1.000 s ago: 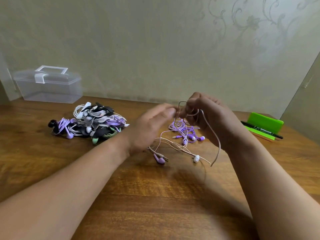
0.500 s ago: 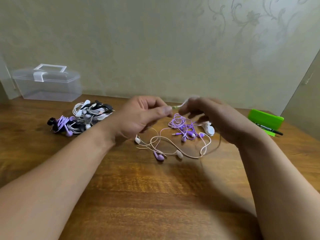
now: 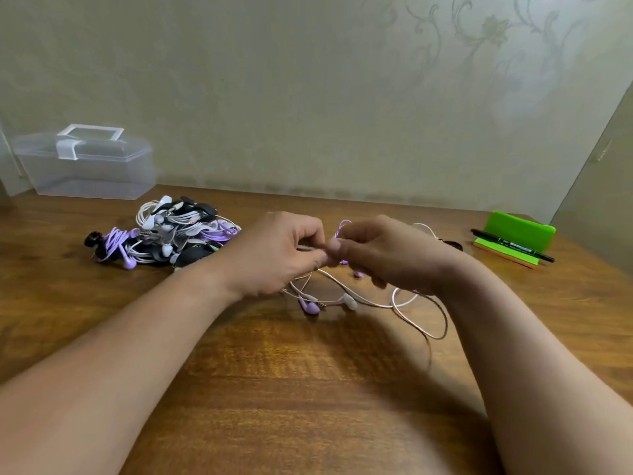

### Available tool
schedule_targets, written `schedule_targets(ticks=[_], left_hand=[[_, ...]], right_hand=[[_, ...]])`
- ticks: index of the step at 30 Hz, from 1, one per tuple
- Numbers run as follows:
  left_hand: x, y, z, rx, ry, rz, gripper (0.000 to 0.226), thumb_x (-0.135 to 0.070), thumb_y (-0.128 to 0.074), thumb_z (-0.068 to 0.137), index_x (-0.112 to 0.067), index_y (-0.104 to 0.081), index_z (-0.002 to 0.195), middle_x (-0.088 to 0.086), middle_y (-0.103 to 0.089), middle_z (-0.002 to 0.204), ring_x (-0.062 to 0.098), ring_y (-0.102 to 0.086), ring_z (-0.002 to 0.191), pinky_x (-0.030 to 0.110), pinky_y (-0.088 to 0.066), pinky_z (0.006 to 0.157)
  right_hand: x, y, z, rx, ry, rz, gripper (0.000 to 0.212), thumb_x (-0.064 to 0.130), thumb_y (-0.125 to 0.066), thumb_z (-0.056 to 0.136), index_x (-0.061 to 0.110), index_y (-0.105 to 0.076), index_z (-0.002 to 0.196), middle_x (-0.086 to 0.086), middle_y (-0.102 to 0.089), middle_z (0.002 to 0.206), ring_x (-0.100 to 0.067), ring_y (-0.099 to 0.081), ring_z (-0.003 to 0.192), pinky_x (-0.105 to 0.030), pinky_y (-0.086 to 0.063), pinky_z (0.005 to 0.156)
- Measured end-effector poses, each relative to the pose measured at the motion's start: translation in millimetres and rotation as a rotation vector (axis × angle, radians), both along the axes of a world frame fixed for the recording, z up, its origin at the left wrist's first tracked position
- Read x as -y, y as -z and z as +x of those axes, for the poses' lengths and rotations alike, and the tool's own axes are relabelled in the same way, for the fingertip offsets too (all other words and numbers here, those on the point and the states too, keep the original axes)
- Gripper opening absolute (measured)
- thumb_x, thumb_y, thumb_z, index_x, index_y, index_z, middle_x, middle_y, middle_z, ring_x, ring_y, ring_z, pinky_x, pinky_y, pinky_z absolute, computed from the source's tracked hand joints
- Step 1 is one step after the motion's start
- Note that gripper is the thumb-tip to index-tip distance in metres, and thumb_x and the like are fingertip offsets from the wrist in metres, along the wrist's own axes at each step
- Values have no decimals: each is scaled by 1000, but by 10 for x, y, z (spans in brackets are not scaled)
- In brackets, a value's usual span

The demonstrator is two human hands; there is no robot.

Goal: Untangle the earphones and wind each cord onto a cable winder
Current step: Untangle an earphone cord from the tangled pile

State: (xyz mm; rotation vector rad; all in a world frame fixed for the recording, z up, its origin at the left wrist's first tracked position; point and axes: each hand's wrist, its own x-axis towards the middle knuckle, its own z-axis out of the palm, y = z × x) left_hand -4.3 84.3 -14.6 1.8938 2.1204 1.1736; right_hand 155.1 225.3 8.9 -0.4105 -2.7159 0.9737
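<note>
Two hands meet above the middle of the bench (image 3: pixel 308 389). The left hand (image 3: pixel 274 255) has its fingers (image 3: pixel 310 234) curled in, thumb and forefinger pinching a thin end of the cord (image 3: pixel 411 311). The right hand (image 3: pixel 387 258) faces it, thumb tip nearly touching the left, and its fingers pinch the same short stretch, so both hands grip the cord. What the right hand's lower fingers enclose cannot be told.

From under the hands the one pale cord falls to the bench and lies in loose loops in front of the right wrist. Two earbuds lie just in front of the hands: a purple earbud (image 3: pixel 310 307) and a white earbud (image 3: pixel 350 301), side by side and near each other. A third small purple bud (image 3: pixel 358 274) peeks out under the right hand. One loop of purple cord (image 3: pixel 343 225) rises behind the hands.

To the left is one pile (image 3: pixel 164 234) of earphones in white, black and purple; how many sets it holds cannot be counted. Behind it, by the wall, stands one clear box (image 3: pixel 89 173), lid on. At far right are one green stand (image 3: pixel 519 231) and one black pen (image 3: pixel 513 249) lying across its front.
</note>
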Motion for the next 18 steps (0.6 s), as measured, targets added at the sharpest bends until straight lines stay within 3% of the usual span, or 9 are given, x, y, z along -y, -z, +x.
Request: schedule_targets(ticks=[3,6,8,9,11,12,14,16,18], left_hand=[[20,-65,-25,147,24,-16,23,-30,-77,92,-12,-68,79,-9,-51,59,5,-41,56,22,-33,53],[73,-168,-136,322,38,40,19,-26,-69,98,-11,-73,86,-6,-49,57,6,-41,54,18,-34,52],[86,-179,-152,326,53,50,19,-24,-67,99,-11,-75,89,-8,-49,57,6,-40,55,18,-33,52],[84,-176,-129,313,63,43,18,-23,-67,99,-10,-75,90,-11,-51,57,4,-41,56,17,-35,54],[71,-161,-75,285,84,23,16,-22,-69,98,-9,-76,91,-12,-60,62,-1,-48,60,15,-38,58],[60,-147,-63,271,94,15,16,-23,-70,98,-10,-76,91,-8,-64,67,0,-51,64,18,-40,62],[45,-118,-72,221,101,7,14,-23,-70,98,-12,-74,90,3,-66,73,6,-53,70,28,-42,67],[47,-114,-83,186,82,-1,15,-22,-71,97,-13,-72,86,5,-61,70,7,-49,68,30,-41,67],[66,-146,-79,225,61,-6,22,-27,-72,96,-12,-69,80,-2,-52,61,8,-42,59,25,-36,57]], right_hand=[[-141,-50,58,-64,122,75,34,40,-61,104,18,-75,83,8,-56,61,-11,-46,57,-29,-37,60],[-261,-94,159,-98,183,-58,32,29,-61,99,9,-73,77,-2,-59,63,-16,-49,61,-35,-41,65],[-269,-71,163,-77,163,-99,32,33,-56,96,13,-79,88,-3,-75,83,-12,-63,79,-39,-48,81],[-237,-59,138,-85,161,-107,34,36,-52,96,19,-81,96,5,-78,95,-8,-69,92,-39,-51,91],[-127,-47,49,-147,112,-143,36,40,-49,100,24,-79,111,9,-78,110,-7,-70,110,-37,-50,103],[-61,-39,5,-163,60,-192,34,39,-50,104,21,-76,115,5,-78,109,-12,-72,108,-38,-52,101],[65,-5,-57,-129,-41,-311,29,34,-51,110,13,-72,110,-4,-74,87,-19,-71,81,-35,-57,77],[56,14,-61,-106,-44,-282,28,34,-54,109,17,-72,96,2,-55,66,-11,-51,57,-29,-44,55],[-72,-10,-37,-182,69,-192,31,41,-61,105,18,-75,89,9,-45,58,-10,-37,51,-29,-30,52]])
